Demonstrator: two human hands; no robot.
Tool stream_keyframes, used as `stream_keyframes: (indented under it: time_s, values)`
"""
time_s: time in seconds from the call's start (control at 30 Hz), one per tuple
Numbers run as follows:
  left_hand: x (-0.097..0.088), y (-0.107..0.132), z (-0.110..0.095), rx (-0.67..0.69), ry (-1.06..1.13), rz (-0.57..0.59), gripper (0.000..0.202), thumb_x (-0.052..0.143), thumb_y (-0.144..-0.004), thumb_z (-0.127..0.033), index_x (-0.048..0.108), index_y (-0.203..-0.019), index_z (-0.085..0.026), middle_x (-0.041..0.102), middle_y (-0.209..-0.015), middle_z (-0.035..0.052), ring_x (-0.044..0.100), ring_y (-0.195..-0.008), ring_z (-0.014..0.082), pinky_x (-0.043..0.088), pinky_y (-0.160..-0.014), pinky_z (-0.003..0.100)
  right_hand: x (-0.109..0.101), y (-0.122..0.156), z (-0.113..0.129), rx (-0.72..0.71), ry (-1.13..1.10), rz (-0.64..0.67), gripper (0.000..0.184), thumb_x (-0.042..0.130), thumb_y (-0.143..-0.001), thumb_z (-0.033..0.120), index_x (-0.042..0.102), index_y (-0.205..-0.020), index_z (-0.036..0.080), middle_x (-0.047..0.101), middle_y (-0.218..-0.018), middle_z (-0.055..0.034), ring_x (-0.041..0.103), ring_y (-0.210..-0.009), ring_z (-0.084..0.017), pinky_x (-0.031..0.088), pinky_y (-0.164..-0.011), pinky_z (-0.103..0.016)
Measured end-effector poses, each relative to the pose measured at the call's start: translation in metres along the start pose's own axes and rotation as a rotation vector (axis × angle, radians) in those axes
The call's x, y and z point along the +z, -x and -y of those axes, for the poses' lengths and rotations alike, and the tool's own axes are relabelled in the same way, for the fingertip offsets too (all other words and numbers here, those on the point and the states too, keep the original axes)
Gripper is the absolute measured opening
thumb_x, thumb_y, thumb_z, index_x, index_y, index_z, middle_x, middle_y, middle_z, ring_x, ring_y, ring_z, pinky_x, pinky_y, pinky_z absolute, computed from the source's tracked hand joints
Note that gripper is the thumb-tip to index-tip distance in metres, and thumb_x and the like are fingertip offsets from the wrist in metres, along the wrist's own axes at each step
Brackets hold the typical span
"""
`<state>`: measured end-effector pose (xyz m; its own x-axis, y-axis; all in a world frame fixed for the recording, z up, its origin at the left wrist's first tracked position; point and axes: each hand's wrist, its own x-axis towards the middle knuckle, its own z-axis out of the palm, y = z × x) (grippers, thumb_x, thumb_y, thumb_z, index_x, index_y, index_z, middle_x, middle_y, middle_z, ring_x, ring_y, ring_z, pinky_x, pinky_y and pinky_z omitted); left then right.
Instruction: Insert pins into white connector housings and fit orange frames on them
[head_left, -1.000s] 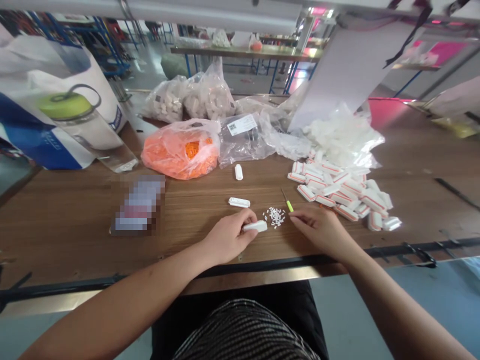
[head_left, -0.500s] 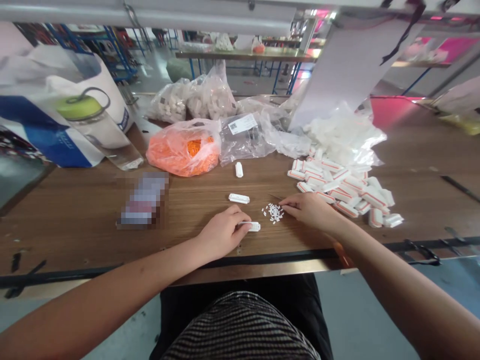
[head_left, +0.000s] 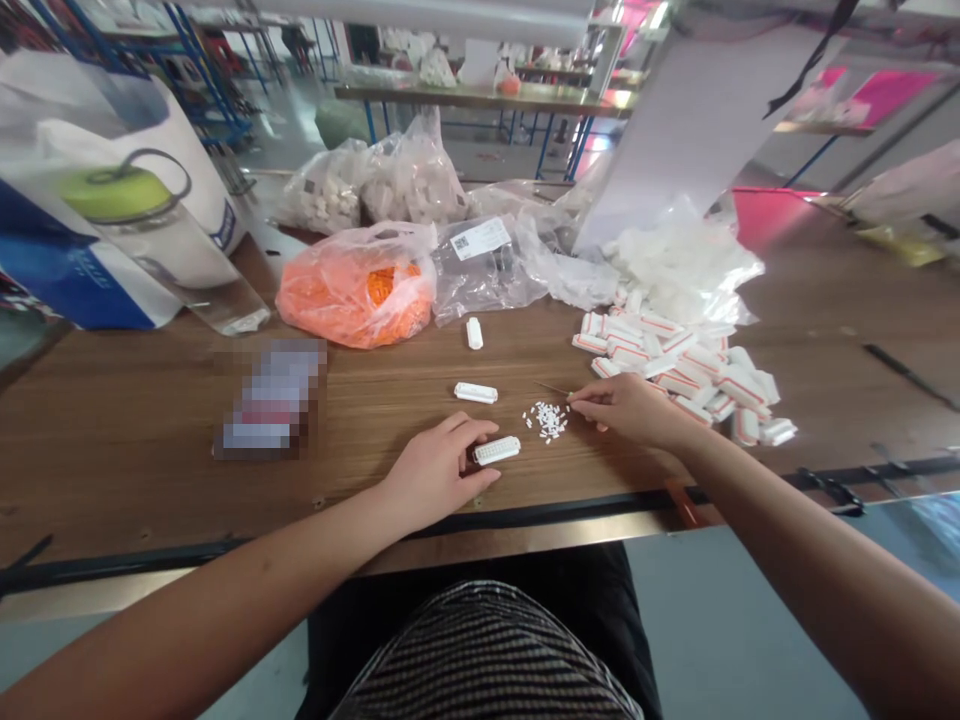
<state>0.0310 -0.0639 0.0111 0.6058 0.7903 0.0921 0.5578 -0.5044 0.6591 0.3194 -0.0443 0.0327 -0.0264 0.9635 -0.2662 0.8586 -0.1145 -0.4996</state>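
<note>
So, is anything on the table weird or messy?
Yes! A little heap of tiny white bits lies loose on the wooden table, with no bag or tray, between the left hand and the right hand. Farther left, a flat object is blurred into squares, so its details can't be seen.

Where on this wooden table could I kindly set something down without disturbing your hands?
The tabletop is bare right of the white-and-orange blocks, and between the blurred packet and the white strip. It is crowded around the small white pieces between the left hand and right hand, and along the plastic bags behind.
</note>
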Motion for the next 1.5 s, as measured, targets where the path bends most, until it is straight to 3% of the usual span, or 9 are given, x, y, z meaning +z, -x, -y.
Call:
stream_keyframes:
  time_s: [0.3, 0.43, 0.53, 0.7, 0.8, 0.9, 1.07, 1.3, 1.5]
  values:
    - [-0.001, 0.004, -0.002, -0.032, 0.023, -0.009, 0.029, 0.071, -0.078, -0.025, 0.062, -0.106, -0.021, 0.056, -0.081, -0.002, 0.053, -0.065, 0.0126, 0.047, -0.067, 0.028, 0.005, 0.002, -0.001, -0.109, 0.013, -0.076, 0.026, 0.06, -0.08, 0.039, 0.077, -0.077, 0.02, 0.07, -0.058, 0.0001, 0.062, -0.054, -0.016, 0.042, -0.051, -0.027]
    - [0.0, 0.003, -0.005, -0.057, 0.004, -0.002, 0.028, 0.069, -0.08, -0.024, 0.063, -0.107, -0.021, 0.057, -0.083, -0.0012, 0.054, -0.066, 0.0132, 0.047, -0.069, 0.03, 0.006, 0.001, 0.001, -0.167, 0.082, -0.109, 0.023, 0.059, -0.08, 0.036, 0.076, -0.075, 0.022, 0.073, -0.067, -0.0001, 0.064, -0.059, -0.016, 0.043, -0.054, -0.027]
    - [0.0, 0.002, -0.005, -0.072, 0.015, 0.007, 0.026, 0.068, -0.081, -0.023, 0.063, -0.106, -0.021, 0.058, -0.085, -0.001, 0.053, -0.064, 0.0122, 0.046, -0.067, 0.029, 0.004, -0.002, 0.001, -0.181, 0.146, -0.101, 0.019, 0.059, -0.078, 0.032, 0.075, -0.074, 0.022, 0.074, -0.071, 0.0001, 0.065, -0.064, -0.016, 0.044, -0.057, -0.027]
    - [0.001, 0.002, -0.001, -0.062, 0.066, -0.028, 0.027, 0.069, -0.077, -0.02, 0.064, -0.103, -0.02, 0.057, -0.082, -0.0021, 0.052, -0.063, 0.011, 0.046, -0.068, 0.027, 0.003, -0.007, 0.002, -0.144, 0.106, -0.043, 0.014, 0.06, -0.074, 0.028, 0.07, -0.067, 0.02, 0.068, -0.06, 0.0015, 0.06, -0.055, -0.014, 0.042, -0.052, -0.025]
    - [0.002, 0.002, 0.0, -0.076, 0.108, -0.052, 0.022, 0.071, -0.074, -0.018, 0.065, -0.096, -0.02, 0.057, -0.078, -0.0036, 0.051, -0.061, 0.01, 0.045, -0.066, 0.026, 0.008, 0.0, 0.016, -0.172, -0.043, -0.099, 0.014, 0.063, -0.073, 0.03, 0.07, -0.066, 0.019, 0.065, -0.056, 0.0009, 0.056, -0.052, -0.013, 0.041, -0.05, -0.024]
    - [0.003, 0.002, -0.001, -0.103, 0.131, -0.05, 0.016, 0.071, -0.073, -0.017, 0.065, -0.088, -0.02, 0.055, -0.075, -0.0044, 0.049, -0.059, 0.0092, 0.044, -0.064, 0.025, 0.023, 0.014, 0.044, -0.329, -0.271, -0.059, 0.018, 0.062, -0.078, 0.033, 0.07, -0.07, 0.019, 0.066, -0.062, -0.0005, 0.054, -0.054, -0.011, 0.042, -0.051, -0.024]
    - [0.003, 0.002, 0.001, -0.092, 0.133, -0.053, 0.013, 0.071, -0.075, -0.019, 0.063, -0.086, -0.02, 0.053, -0.072, -0.0042, 0.051, -0.061, 0.0107, 0.042, -0.062, 0.025, 0.051, 0.025, 0.079, -0.465, -0.288, 0.019, 0.014, 0.063, -0.08, 0.028, 0.07, -0.071, 0.02, 0.06, -0.06, 0.0023, 0.049, -0.053, -0.009, 0.039, -0.051, -0.023]
    - [0.006, 0.002, 0.007, -0.078, 0.124, -0.076, 0.013, 0.071, -0.076, -0.022, 0.061, -0.084, -0.02, 0.052, -0.069, -0.0047, 0.051, -0.061, 0.0117, 0.043, -0.063, 0.027, 0.062, 0.02, 0.077, -0.471, -0.254, 0.006, 0.014, 0.062, -0.081, 0.028, 0.069, -0.072, 0.02, 0.061, -0.062, 0.0021, 0.05, -0.054, -0.009, 0.039, -0.053, -0.023]
    - [0.005, 0.001, 0.004, -0.105, 0.13, -0.072, 0.012, 0.072, -0.075, -0.02, 0.063, -0.083, -0.02, 0.052, -0.067, -0.0049, 0.051, -0.061, 0.0118, 0.043, -0.062, 0.027, 0.059, 0.024, 0.079, -0.636, -0.005, -0.074, 0.019, 0.056, -0.086, 0.026, 0.07, -0.076, 0.019, 0.065, -0.066, -0.0011, 0.055, -0.058, -0.011, 0.04, -0.057, -0.024]
